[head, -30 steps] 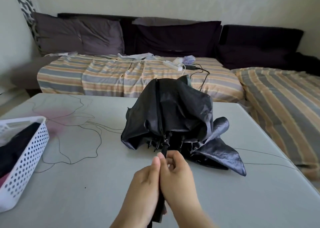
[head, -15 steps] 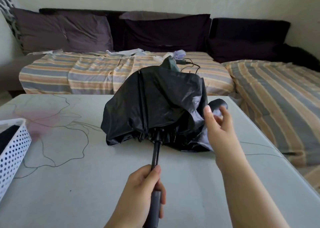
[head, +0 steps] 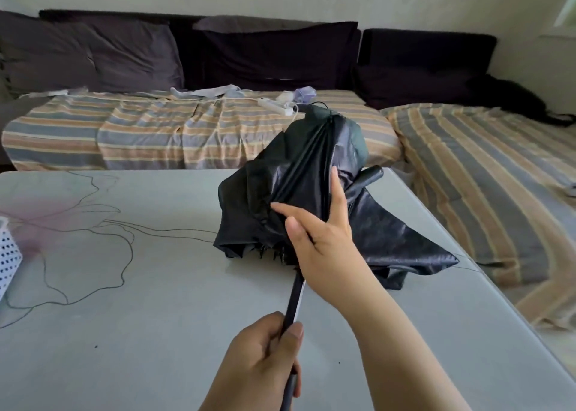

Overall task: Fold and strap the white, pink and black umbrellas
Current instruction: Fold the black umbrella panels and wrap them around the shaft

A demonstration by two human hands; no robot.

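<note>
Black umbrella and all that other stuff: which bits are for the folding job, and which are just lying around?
For the job: black umbrella, left hand holding its handle, right hand gathering its cloth.

Just lying around: white basket, power strip, dark cushions, striped bedcover.

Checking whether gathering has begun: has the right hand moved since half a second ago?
Yes. The right hand has gone left across the table, from the canopy's right edge onto the black umbrella, gathering its fabric.

The black umbrella (head: 314,192) lay collapsed but unstrapped on the worktop (head: 124,286), its shiny canopy loosely bunched, one panel splayed rightward, its thin shaft extended toward the viewer.
</note>
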